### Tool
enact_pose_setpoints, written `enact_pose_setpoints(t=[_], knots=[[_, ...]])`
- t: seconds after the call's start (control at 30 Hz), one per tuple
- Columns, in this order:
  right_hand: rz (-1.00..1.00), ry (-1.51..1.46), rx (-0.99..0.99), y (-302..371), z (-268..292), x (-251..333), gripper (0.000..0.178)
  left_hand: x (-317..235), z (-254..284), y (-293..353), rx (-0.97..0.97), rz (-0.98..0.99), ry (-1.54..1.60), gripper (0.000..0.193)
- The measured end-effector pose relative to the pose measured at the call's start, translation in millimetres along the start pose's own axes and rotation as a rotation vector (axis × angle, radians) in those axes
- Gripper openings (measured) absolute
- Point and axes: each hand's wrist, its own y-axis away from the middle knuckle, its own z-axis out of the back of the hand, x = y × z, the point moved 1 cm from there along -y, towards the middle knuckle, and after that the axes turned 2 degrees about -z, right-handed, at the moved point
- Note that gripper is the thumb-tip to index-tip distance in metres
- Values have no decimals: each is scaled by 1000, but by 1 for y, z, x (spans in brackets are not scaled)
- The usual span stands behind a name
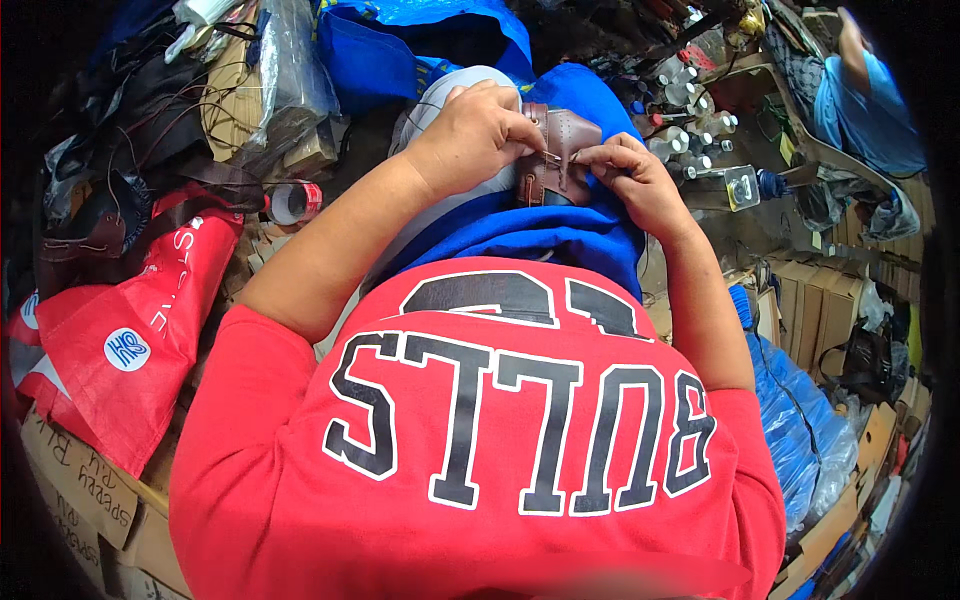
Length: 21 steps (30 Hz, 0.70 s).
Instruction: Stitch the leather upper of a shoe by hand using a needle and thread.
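A brown leather shoe upper (572, 130) with stitch holes and lacing along its side rests on my lap, over blue cloth. My left hand (478, 138) is at its left side, thumb and finger pinched by a thin, pale, needle-like piece (550, 157). At the right side of the leather, my right hand (635, 180) has its fingertips pinched together close to the same spot. What those fingertips hold is too small to make out. Dark thread-like strands trail from near my left hand toward the left.
A red bag (130, 330) lies at the left, with a plastic bottle (295, 203) near it. Several small bottles (690, 130) stand at the right. A blue bag (370, 55) is ahead. Another person in light blue (875, 120) is at the far right. Cardboard (815, 300) lines the right side.
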Motion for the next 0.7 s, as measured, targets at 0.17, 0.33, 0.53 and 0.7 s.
enact_pose_setpoints(t=[0.17, 0.33, 0.53, 0.7], knots=[[-47, -58, 16, 1, 0, 0, 38, -14, -8, -3, -38, -123, -152, 16], [-31, -103, 42, 4, 1, -4, 35, 2, -3, 4, 42, -74, 22, 22], [-18, -57, 31, 2, 0, -6, 36, 18, -2, 8, 147, 14, 168, 30], [-34, -107, 40, 0, -1, -12, 36, 19, -1, 7, 186, 65, 194, 31]])
